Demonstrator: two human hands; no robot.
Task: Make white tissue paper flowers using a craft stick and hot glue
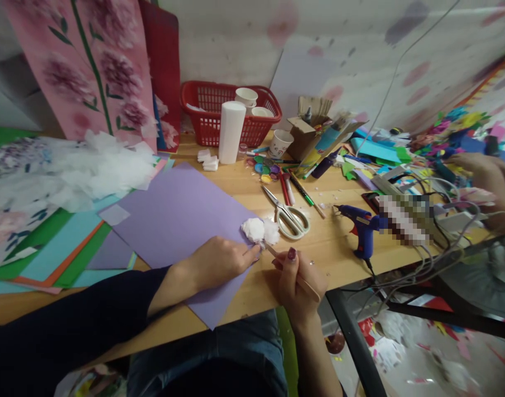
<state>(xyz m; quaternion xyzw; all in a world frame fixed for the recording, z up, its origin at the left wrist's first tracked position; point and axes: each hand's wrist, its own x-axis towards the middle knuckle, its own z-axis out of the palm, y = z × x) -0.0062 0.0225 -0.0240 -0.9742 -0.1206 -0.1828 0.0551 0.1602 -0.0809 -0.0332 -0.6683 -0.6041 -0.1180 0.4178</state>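
Right grip (pixel 302 278) holds stick (pixel 271 251) near white puff (pixel 253 229).

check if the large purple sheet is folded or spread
Spread: the large purple sheet lies flat on the table, visible corners apart, no fold showing.

"Condition of the white bundle (pixel 254 229)?"
"Crumpled, two-lobed, at the three o'clock corner of the purple sheet (pixel 181 215), overhanging its edge."
"The sheet itself?"
"Flat, laid cornerwise."
"And the thin stick (pixel 271 250)?"
"Pale, slanting from beside the bundle, between four and five o'clock; tip contact unconfirmed."
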